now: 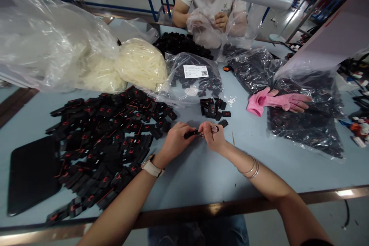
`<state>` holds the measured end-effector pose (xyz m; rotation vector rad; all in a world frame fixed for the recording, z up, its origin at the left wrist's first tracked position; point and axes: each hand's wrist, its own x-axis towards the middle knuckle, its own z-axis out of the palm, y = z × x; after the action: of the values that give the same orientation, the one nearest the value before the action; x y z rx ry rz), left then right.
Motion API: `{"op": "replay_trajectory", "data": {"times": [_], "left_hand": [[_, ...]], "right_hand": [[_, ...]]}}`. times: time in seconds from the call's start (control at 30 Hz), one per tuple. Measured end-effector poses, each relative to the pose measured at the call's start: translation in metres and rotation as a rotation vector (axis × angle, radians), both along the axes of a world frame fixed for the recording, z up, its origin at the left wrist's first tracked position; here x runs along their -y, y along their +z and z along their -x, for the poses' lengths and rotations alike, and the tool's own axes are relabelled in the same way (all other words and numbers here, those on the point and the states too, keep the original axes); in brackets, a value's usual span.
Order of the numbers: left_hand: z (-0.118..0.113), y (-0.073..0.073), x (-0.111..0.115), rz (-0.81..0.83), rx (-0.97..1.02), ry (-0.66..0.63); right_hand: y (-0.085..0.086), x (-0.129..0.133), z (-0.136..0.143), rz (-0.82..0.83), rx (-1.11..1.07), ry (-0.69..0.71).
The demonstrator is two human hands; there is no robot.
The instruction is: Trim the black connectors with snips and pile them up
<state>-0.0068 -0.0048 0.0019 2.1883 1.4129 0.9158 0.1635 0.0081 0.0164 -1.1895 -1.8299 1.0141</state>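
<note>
My left hand [178, 139] is closed, its thumb and fingers pinching a small black plastic part [189, 134]. Close against it, my right hand [213, 137] is closed around a slim dark pen-like tool [215, 129], whose exact kind I cannot make out. The two hands almost meet over the blue-grey table [201, 177]. Just beyond them lies a small group of black plastic parts [211, 108] with red marks, beside a scatter of tiny white pieces [231, 101]. To the left spreads a large pile of similar black parts [115, 134].
A black tablet-like slab [33, 175] lies at left. Clear bags of cream-coloured pieces [142, 63] and a labelled bag of black parts [196, 80] stand behind. Pink gloves [276, 102] rest on bagged parts [305, 127] at right. Opposite, a person [211, 2] handles a plastic bag.
</note>
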Motion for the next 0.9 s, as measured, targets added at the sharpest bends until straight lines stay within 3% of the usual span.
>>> {"op": "replay_trajectory", "data": {"times": [0.27, 0.4, 0.6, 0.9], "left_hand": [[0.0, -0.005, -0.001, -0.039, -0.025, -0.012], [0.0, -0.004, -0.001, -0.044, -0.015, -0.012], [0.0, -0.003, -0.001, -0.018, -0.004, 0.012], [0.0, -0.002, -0.001, 0.026, 0.023, 0.014]], "right_hand": [[0.011, -0.004, 0.007, -0.045, 0.026, 0.02], [0.004, -0.002, 0.008, -0.085, 0.025, 0.002], [-0.013, 0.002, 0.003, -0.123, -0.181, -0.139], [-0.018, 0.001, 0.003, -0.116, -0.168, -0.123]]}}
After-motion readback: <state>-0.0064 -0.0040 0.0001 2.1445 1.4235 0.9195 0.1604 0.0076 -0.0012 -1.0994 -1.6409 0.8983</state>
